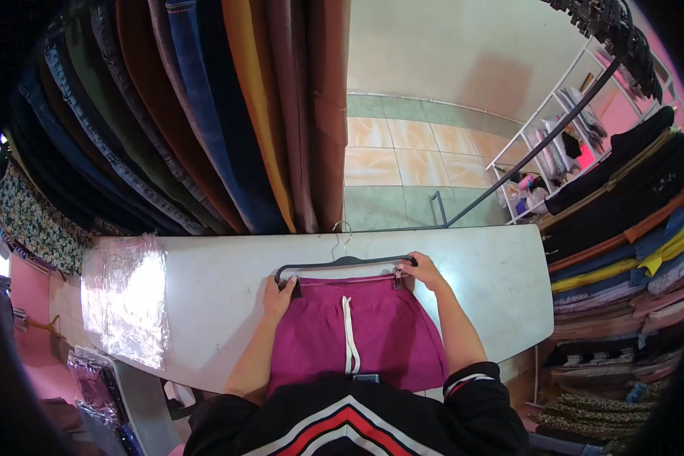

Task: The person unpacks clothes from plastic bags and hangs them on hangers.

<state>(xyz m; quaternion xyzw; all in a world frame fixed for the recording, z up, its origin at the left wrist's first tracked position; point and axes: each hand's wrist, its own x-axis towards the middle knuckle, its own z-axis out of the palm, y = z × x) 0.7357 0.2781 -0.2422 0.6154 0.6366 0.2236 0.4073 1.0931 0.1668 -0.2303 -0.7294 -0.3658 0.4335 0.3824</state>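
Note:
Magenta drawstring bottoms [313,330] hang by the waistband from a dark clip hanger [347,261] with a metal hook, over a white table [216,319]. A white drawstring [349,330] dangles down the front. My left hand [279,293] grips the hanger's left end, beside the clip on the waistband. At the opposite end, my right hand [424,271] holds the hanger close to the right clip [398,278]. The lower part of the garment is hidden by my black top.
Clear plastic bags [126,302] lie on the table's left side. Trousers and jeans [205,125] hang beyond its far edge. At right are a rail of folded garments [621,251] and a white rack [541,137]. Packaged clothes [97,387] stand at lower left.

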